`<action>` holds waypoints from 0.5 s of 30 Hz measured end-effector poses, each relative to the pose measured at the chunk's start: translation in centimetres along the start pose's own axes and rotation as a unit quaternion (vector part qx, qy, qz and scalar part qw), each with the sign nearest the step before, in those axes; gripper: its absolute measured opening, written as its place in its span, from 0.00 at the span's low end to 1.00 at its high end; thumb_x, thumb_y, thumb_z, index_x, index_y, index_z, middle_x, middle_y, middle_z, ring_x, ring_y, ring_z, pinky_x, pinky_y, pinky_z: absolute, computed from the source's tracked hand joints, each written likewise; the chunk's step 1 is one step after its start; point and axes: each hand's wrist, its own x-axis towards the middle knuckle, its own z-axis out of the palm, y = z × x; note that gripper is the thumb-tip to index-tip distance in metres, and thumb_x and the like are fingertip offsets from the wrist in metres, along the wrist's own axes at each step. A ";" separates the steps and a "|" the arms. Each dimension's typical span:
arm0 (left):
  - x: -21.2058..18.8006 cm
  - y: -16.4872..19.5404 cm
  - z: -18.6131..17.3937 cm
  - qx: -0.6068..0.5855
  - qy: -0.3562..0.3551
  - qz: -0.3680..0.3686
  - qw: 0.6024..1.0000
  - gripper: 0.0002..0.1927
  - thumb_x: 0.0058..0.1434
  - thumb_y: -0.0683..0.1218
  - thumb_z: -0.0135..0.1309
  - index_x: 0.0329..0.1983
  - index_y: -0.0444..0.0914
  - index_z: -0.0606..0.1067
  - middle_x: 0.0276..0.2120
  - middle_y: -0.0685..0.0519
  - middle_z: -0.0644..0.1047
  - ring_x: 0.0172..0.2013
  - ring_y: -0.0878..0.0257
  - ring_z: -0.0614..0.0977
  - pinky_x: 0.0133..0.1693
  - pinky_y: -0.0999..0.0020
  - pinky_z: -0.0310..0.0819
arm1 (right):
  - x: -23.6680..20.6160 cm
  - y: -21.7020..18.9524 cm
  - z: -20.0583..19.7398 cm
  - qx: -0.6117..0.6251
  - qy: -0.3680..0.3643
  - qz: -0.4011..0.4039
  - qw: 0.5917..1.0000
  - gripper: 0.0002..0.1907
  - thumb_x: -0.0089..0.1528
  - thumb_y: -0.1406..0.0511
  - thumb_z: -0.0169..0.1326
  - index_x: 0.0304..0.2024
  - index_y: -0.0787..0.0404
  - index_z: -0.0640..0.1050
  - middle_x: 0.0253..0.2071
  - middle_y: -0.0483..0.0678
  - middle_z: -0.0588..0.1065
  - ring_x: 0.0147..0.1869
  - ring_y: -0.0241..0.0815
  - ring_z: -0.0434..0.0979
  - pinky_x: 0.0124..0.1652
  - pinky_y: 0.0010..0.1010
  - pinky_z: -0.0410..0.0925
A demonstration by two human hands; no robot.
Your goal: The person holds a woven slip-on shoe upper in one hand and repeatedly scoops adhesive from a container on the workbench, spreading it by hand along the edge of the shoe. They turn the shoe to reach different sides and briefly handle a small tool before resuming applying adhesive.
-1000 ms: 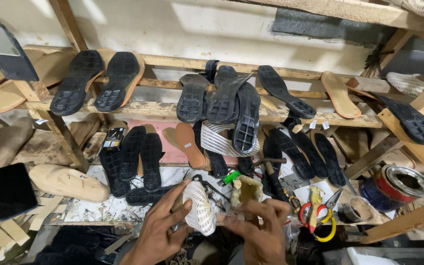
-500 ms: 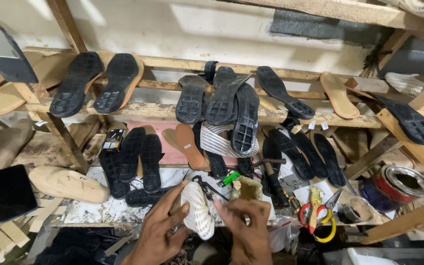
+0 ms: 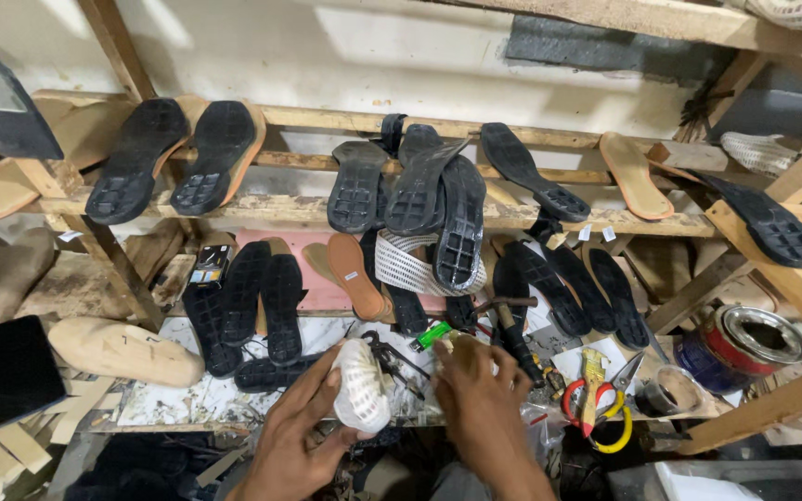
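With the white woven upper (image 3: 361, 397) cupped in the left hand (image 3: 297, 443) low over the bench (image 3: 187, 401) — mid-assembly, seemingly, right hand (image 3: 486, 408) curled, contents unclear — steady hold wanted next

Black shoe soles (image 3: 420, 186) lean along the wooden shelf (image 3: 262, 209) — tan insoles (image 3: 636, 174) among them. Scissors with red and yellow handles (image 3: 596, 404) lie on the surface beside a metal tin (image 3: 744, 341) — a green lighter (image 3: 434, 334) lies further left.
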 end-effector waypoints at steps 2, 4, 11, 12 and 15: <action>-0.3 -0.2 0.2 -0.008 -0.002 -0.015 1.000 0.49 0.52 0.40 0.66 0.75 0.55 0.58 0.70 0.35 0.66 0.66 0.36 0.73 0.60 0.52 0.73 | 0.5 1.9 0.9 -0.075 -0.013 0.023 0.997 0.30 0.58 0.49 0.54 0.60 0.53 0.77 0.70 0.51 0.63 0.70 0.63 0.53 0.56 0.64 0.48; -0.6 -0.3 0.5 0.000 -0.006 -0.015 1.000 0.48 0.54 0.41 0.65 0.76 0.56 0.57 0.70 0.36 0.66 0.66 0.35 0.73 0.59 0.51 0.74 | 0.1 3.1 1.7 -0.112 0.002 0.023 0.993 0.27 0.58 0.45 0.51 0.52 0.52 0.79 0.71 0.47 0.64 0.72 0.63 0.53 0.57 0.67 0.47; -0.1 -0.4 0.8 0.020 -0.015 0.013 1.000 0.47 0.55 0.45 0.68 0.76 0.56 0.57 0.71 0.37 0.65 0.66 0.35 0.72 0.59 0.50 0.74 | -0.9 3.2 1.2 -0.019 -0.075 0.147 0.986 0.22 0.66 0.49 0.44 0.52 0.43 0.85 0.54 0.30 0.76 0.69 0.45 0.60 0.64 0.56 0.47; 0.1 -0.3 0.8 0.018 -0.018 0.010 1.000 0.47 0.55 0.46 0.68 0.75 0.56 0.58 0.71 0.37 0.65 0.66 0.35 0.72 0.59 0.51 0.74 | -0.8 2.9 0.7 0.023 -0.110 0.174 0.978 0.21 0.67 0.50 0.44 0.52 0.41 0.86 0.53 0.28 0.79 0.69 0.42 0.61 0.66 0.53 0.47; 0.6 -0.2 0.9 0.045 -0.031 -0.006 0.998 0.46 0.52 0.47 0.69 0.73 0.53 0.61 0.69 0.38 0.66 0.64 0.38 0.73 0.57 0.52 0.74 | -1.2 1.6 -0.7 0.569 -0.032 0.125 0.812 0.20 0.72 0.58 0.46 0.39 0.66 0.82 0.52 0.50 0.75 0.63 0.48 0.73 0.62 0.42 0.62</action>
